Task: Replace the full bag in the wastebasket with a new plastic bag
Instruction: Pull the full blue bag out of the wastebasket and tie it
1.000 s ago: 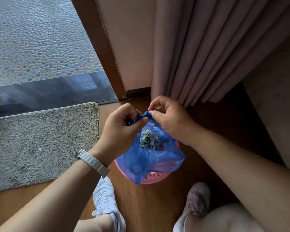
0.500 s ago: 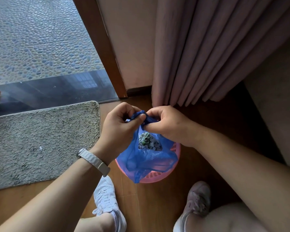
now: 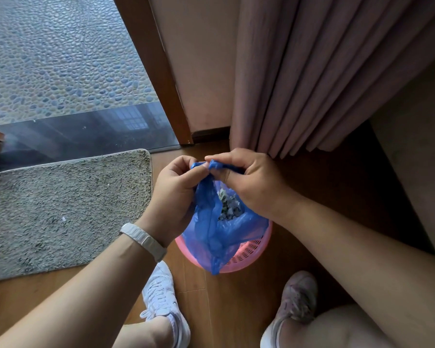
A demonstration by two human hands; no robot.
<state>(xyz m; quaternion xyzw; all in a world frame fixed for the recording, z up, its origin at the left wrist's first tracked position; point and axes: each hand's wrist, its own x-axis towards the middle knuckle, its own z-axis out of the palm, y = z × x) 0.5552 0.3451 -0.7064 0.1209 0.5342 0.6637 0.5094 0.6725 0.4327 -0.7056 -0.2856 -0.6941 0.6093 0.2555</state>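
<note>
A blue plastic bag (image 3: 219, 229) with crumpled paper trash inside hangs over a pink perforated wastebasket (image 3: 251, 252) on the wooden floor. My left hand (image 3: 176, 197) and my right hand (image 3: 249, 182) meet above the basket, each pinching a twisted end of the bag's top. The two ends cross between my fingertips. The bag's mouth gapes a little below my hands, so the trash shows through. Most of the basket is hidden behind the bag.
A shaggy grey mat (image 3: 60, 209) lies to the left. A pink curtain (image 3: 312, 71) hangs behind the basket, beside a wooden door frame (image 3: 156, 71). My two shoes (image 3: 163, 302) stand on the floor just in front of the basket.
My hands have shifted the twisted bag ends: the right hand now grips its end from above and the ends overlap more tightly. The bag's mouth has narrowed.
</note>
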